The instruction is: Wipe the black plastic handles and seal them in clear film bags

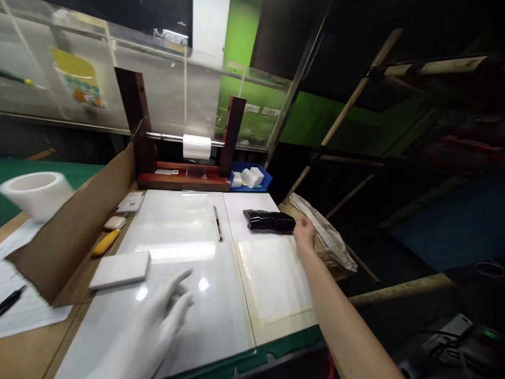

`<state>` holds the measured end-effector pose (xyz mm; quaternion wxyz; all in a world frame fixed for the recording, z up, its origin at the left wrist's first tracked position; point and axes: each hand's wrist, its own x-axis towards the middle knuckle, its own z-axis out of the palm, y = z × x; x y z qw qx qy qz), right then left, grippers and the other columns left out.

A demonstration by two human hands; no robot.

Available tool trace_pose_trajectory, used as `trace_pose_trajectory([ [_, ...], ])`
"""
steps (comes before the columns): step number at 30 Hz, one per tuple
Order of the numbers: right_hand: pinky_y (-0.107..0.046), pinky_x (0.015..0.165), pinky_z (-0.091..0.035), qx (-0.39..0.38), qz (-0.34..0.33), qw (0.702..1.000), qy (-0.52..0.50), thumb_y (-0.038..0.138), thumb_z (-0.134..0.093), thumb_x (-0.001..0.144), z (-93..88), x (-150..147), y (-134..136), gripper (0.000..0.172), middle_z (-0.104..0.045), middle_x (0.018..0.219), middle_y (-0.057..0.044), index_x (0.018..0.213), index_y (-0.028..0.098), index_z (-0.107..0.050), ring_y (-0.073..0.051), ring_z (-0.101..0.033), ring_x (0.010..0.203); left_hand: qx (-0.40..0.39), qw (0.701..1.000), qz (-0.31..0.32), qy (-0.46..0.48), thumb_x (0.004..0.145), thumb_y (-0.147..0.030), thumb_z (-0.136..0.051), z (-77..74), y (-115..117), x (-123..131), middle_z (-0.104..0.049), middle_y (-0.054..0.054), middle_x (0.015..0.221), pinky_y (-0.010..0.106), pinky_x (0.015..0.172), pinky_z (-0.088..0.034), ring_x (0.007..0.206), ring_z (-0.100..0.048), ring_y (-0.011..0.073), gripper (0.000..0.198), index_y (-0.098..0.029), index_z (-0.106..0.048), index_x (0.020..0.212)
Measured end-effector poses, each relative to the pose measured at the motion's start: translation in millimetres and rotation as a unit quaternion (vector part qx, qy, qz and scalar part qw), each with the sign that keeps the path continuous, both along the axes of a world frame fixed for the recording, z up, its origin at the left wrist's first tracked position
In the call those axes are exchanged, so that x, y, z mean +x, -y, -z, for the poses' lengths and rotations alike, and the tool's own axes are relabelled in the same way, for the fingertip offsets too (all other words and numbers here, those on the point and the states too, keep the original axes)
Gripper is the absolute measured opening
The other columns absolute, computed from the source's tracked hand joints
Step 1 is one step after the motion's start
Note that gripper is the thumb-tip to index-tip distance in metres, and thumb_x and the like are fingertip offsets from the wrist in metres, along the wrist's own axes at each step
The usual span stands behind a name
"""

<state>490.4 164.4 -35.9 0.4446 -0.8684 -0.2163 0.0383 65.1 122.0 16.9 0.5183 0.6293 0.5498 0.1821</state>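
My left hand [169,310], in a white glove and blurred, hovers over the white board [165,221] with its fingers apart and nothing in them. My bare right hand [304,232] is closed at the right end of a long, glossy black bundle [270,221]. The fingers meet that end, but what they pinch is hidden. The bundle lies across the right-hand white panel, above a clear plastic sheet [276,279]. A craft knife [218,223] lies on the board between my hands. A white block [120,269] rests left of my left hand.
At the back, a roll of clear film [197,147] hangs on a wooden stand [183,181]. A blue tray [269,181] holds white blocks. A cardboard divider [79,226] stands at the left, near a white tape roll [37,197]. Crumpled paper [325,231] lies along the right edge.
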Motion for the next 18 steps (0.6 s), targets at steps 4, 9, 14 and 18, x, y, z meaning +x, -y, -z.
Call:
trace_pose_trajectory([
  [4, -0.044, 0.093, -0.054, -0.036, 0.001, 0.999, -0.038, 0.039, -0.061, 0.097, 21.6, 28.1, -23.8, 0.030, -0.063, 0.122, -0.008, 0.118, 0.018, -0.063, -0.022, -0.064, 0.106, -0.131, 0.985, 0.087, 0.076, 0.100, -0.030, -0.043, 12.7, -73.7, 136.9, -0.071, 0.006, 0.088, 0.026, 0.054, -0.054, 0.061, -0.067, 0.0146, 0.054, -0.011, -0.037, 0.150],
  [9, -0.047, 0.099, -0.051, -0.032, -0.034, 0.998, -0.050, 0.041, -0.060, 0.098, 45.5, 25.2, -34.3, 0.032, -0.063, 0.125, -0.008, 0.119, 0.018, -0.063, -0.023, -0.062, 0.112, -0.110, 0.988, 0.105, 0.022, 0.101, -0.043, -0.051, 54.0, -127.8, 223.8, -0.069, 0.003, 0.085, 0.031, 0.061, -0.056, 0.061, -0.064, 0.0140, 0.042, -0.015, -0.054, 0.132],
  [14, -0.051, 0.104, -0.047, 0.001, -0.074, 0.995, -0.063, 0.042, -0.060, 0.098, 59.9, -0.6, -46.4, 0.034, -0.063, 0.128, -0.009, 0.122, 0.018, -0.063, -0.025, -0.060, 0.118, -0.029, 0.995, 0.080, -0.046, 0.098, -0.041, -0.054, 57.4, -137.6, 208.6, -0.071, 0.006, 0.091, 0.039, 0.080, -0.053, 0.080, -0.068, 0.0204, 0.035, -0.014, -0.061, 0.120],
  [18, -0.054, 0.108, -0.043, 0.029, -0.070, 0.994, -0.074, 0.042, -0.061, 0.097, 43.1, -17.1, -39.9, 0.038, -0.059, 0.135, -0.010, 0.127, 0.019, -0.060, -0.027, -0.057, 0.124, -0.010, 0.996, 0.061, -0.068, 0.096, -0.032, -0.048, 40.0, -119.9, 184.6, -0.070, 0.008, 0.073, 0.036, 0.070, -0.047, 0.074, -0.069, 0.0284, 0.045, -0.008, -0.054, 0.134],
])
